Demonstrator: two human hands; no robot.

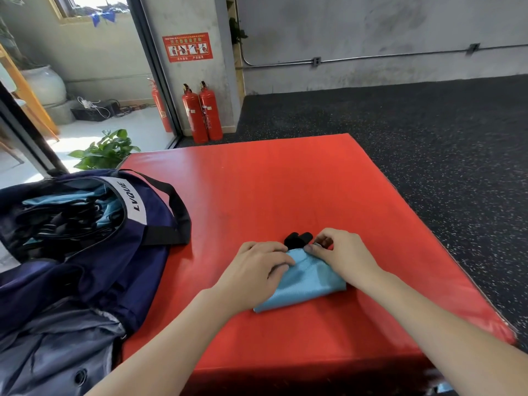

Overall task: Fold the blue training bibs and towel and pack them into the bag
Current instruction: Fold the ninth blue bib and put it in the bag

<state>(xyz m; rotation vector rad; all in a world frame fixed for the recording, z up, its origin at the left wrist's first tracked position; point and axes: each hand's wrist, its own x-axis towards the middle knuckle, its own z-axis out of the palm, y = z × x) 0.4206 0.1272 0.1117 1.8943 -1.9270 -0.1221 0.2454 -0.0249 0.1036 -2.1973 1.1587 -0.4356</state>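
A folded light-blue bib [305, 284] with black trim poking out at its far end lies on the red mat [271, 195]. My left hand [254, 270] rests over the bib's left side with curled fingers pressing the cloth. My right hand [343, 252] pinches the bib's far edge between thumb and fingers. The navy bag [94, 252] lies open at the left of the mat. Several blue and black bibs [65, 212] show inside the bag. No towel can be made out.
Two red fire extinguishers [203, 112] stand by the wall past the mat's far edge. A potted plant [105, 150] sits beyond the bag. Dark speckled floor [428, 138] surrounds the mat at right and behind.
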